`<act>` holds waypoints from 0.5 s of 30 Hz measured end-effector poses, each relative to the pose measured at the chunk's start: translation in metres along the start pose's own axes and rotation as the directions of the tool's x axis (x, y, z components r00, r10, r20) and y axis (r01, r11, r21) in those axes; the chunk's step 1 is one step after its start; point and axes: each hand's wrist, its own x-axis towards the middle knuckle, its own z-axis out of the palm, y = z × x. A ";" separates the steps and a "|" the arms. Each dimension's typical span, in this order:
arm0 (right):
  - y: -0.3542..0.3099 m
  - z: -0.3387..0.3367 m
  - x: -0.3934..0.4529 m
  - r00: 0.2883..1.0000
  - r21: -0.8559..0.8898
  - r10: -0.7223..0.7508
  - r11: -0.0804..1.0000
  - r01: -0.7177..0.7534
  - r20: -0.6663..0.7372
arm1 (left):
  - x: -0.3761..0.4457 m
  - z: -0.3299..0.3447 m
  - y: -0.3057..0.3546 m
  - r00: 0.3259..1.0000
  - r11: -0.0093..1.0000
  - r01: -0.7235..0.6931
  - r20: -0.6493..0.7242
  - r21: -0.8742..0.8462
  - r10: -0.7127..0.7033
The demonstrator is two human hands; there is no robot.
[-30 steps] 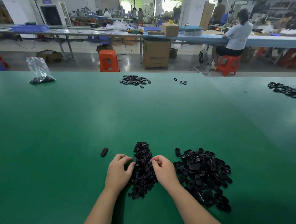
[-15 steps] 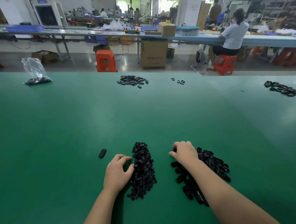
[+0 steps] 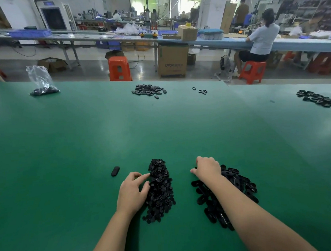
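Observation:
Near the front of the green table [image 3: 161,125] lie two black heaps. My left hand [image 3: 132,192] rests against the left side of the heap of small black parts [image 3: 161,193], its forefinger stretched onto the heap and its thumb apart from it. My right hand [image 3: 207,168] sits knuckles up on the far left end of the heap of larger oval black parts [image 3: 238,181]. Its fingers curl down and the tips are hidden, so I cannot tell whether it holds a part. A single oval black part [image 3: 115,171] lies alone left of my left hand.
Along the table's far edge are a clear bag of black parts [image 3: 42,82], another black heap [image 3: 148,89] and a few loose rings [image 3: 200,90]. A further heap [image 3: 315,98] lies far right. Beyond stand an orange stool [image 3: 119,68], a cardboard box [image 3: 172,61] and a seated person [image 3: 261,41].
My right hand left the small-parts heap and moved right onto the far end of the oval-parts heap, where it has stayed. My left forefinger has stretched out onto the small parts.

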 end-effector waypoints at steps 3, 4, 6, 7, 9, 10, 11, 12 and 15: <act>-0.002 -0.001 -0.001 1.000 0.012 -0.025 1.000 0.025 0.012 | 0.000 0.001 0.000 1.000 1.000 0.001 -0.001 0.029 -0.001; -0.002 -0.001 -0.002 1.000 0.019 -0.023 1.000 0.023 0.018 | 0.000 0.001 0.000 1.000 0.999 0.003 -0.001 0.032 -0.003; -0.002 -0.003 -0.003 1.000 0.025 -0.018 1.000 0.017 0.025 | 0.000 0.001 0.000 1.000 0.999 0.004 0.000 0.040 -0.004; -0.003 -0.004 -0.004 1.000 0.037 -0.017 0.999 0.016 0.024 | 0.000 0.001 0.000 1.000 0.999 0.003 0.001 0.045 -0.003; -0.004 -0.006 -0.004 1.000 0.097 -0.030 0.995 0.030 0.001 | 0.000 0.001 0.001 1.000 0.998 0.003 0.003 0.059 -0.003; -0.005 -0.007 -0.005 0.999 0.152 -0.044 0.987 0.047 -0.023 | 0.000 0.001 0.002 1.000 0.998 0.002 0.002 0.069 -0.002; -0.008 -0.009 -0.006 0.997 0.227 -0.060 0.971 0.069 -0.046 | 0.000 0.001 0.002 1.000 0.996 -0.002 -0.001 0.084 0.002; -0.011 -0.011 -0.007 0.995 0.314 -0.074 0.945 0.092 -0.068 | 0.000 0.002 0.003 1.000 0.995 -0.007 -0.005 0.102 0.008; -0.025 -0.011 -0.014 0.992 0.616 -0.039 0.780 0.106 -0.122 | 0.001 0.003 0.004 1.000 0.990 -0.015 -0.010 0.137 0.017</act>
